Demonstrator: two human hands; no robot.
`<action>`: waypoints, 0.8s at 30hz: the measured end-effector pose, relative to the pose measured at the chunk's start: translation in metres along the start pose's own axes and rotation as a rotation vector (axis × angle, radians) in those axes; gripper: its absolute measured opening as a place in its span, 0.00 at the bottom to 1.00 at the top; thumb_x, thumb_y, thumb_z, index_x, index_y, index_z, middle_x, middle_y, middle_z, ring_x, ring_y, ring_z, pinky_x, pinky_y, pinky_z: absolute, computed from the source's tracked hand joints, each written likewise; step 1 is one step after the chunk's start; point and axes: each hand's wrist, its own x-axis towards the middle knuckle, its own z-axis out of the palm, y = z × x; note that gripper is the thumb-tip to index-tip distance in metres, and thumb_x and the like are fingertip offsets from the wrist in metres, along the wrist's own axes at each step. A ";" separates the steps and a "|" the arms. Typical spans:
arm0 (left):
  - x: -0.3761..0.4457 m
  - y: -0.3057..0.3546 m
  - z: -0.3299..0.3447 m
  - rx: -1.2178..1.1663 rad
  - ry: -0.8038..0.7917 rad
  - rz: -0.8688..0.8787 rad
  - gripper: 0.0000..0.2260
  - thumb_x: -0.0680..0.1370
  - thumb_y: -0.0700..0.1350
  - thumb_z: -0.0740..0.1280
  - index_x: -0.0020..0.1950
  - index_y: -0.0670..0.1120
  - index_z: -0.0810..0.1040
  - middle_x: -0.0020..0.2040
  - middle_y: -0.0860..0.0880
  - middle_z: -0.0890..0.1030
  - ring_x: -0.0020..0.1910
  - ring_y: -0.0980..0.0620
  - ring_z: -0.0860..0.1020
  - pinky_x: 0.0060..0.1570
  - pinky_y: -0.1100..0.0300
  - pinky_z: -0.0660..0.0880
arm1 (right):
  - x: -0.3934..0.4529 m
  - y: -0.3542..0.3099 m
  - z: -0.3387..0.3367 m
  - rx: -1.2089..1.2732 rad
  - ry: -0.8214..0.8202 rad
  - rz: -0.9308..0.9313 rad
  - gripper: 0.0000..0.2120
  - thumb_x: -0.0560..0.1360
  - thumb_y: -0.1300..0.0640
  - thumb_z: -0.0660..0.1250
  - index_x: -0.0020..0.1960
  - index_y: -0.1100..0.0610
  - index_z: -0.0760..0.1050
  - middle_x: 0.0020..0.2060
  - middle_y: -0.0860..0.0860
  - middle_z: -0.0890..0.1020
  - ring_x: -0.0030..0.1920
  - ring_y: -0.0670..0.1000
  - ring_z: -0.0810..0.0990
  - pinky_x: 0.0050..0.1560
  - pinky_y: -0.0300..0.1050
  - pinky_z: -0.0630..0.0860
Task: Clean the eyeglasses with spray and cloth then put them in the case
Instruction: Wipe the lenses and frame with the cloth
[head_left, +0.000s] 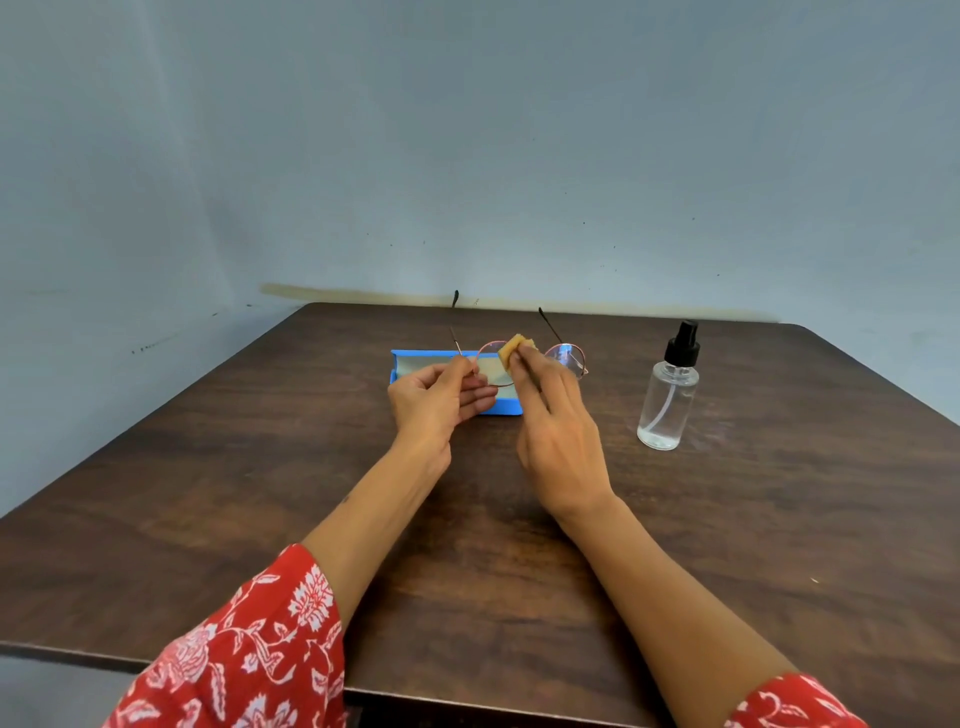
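Observation:
Round thin-rimmed eyeglasses (567, 357) are held above the table with their temple arms pointing away from me. My left hand (439, 402) pinches the frame at its left hinge. My right hand (558, 436) grips a small tan cloth (513, 349) and presses it against the left lens. Behind and under the hands lies an open blue case (415, 358) with a pale lining, partly hidden by my left hand. A clear spray bottle (669, 400) with a black pump top stands upright to the right, apart from both hands.
The dark wooden table (260, 493) runs back to a pale blue wall. Its front edge is near my red patterned sleeves (244, 644).

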 end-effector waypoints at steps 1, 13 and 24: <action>0.000 -0.002 0.000 0.010 -0.008 -0.004 0.04 0.75 0.38 0.68 0.41 0.37 0.79 0.32 0.43 0.81 0.32 0.48 0.83 0.36 0.58 0.82 | 0.001 -0.001 -0.001 0.007 0.000 -0.006 0.21 0.72 0.70 0.53 0.62 0.70 0.72 0.59 0.64 0.76 0.61 0.57 0.70 0.56 0.47 0.75; -0.001 0.000 0.001 0.015 -0.010 0.008 0.05 0.75 0.38 0.67 0.41 0.37 0.79 0.31 0.44 0.81 0.30 0.49 0.82 0.36 0.58 0.82 | 0.003 0.003 -0.003 0.000 0.045 0.022 0.19 0.72 0.69 0.55 0.60 0.69 0.75 0.57 0.63 0.78 0.58 0.55 0.70 0.52 0.46 0.76; 0.001 0.002 -0.001 -0.008 0.014 0.029 0.05 0.74 0.37 0.68 0.39 0.37 0.79 0.29 0.45 0.81 0.29 0.49 0.82 0.35 0.59 0.81 | 0.000 0.005 0.001 -0.044 0.048 -0.025 0.16 0.74 0.69 0.59 0.59 0.69 0.76 0.55 0.61 0.79 0.56 0.56 0.74 0.53 0.47 0.76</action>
